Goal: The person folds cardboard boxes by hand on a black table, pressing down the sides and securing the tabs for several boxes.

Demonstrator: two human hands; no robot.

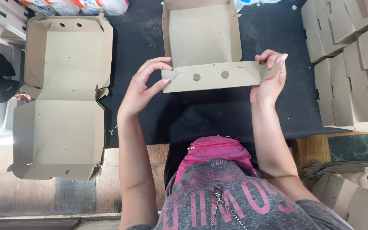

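In the centre of the frame we hold a brown cardboard box (201, 42) that lies partly folded on the black table mat (192, 115). Its near flap (211, 76), a long strip with two round holes, stands up toward us, and its back wall rises at the top middle of the frame.

Our left hand (143, 85) sits at the left end of that flap, thumb and forefinger pinching the folded corner tab, the other fingers curled loosely above it. Our right hand (271, 79) grips the right end, fingers wrapped over the top of the corner and the thumb pressed against its outer side. Both hands are closed on the cardboard, not spread.

At the left of the frame a second box (60, 98) lies fully opened out, two shallow square halves joined at a crease, with small holes along its upper edge. It hangs partly over the left edge of the mat. In the upper right, stacks of folded boxes (350, 55) stand tightly side by side, the same dull brown. In the lower right corner a pile of flat blanks (346, 179) rests lower down. At the top left edge we see white plastic packages (81, 6) with red and blue markings, cut off by the frame. A pink pouch (214, 153) sits at our waist, bottom centre.
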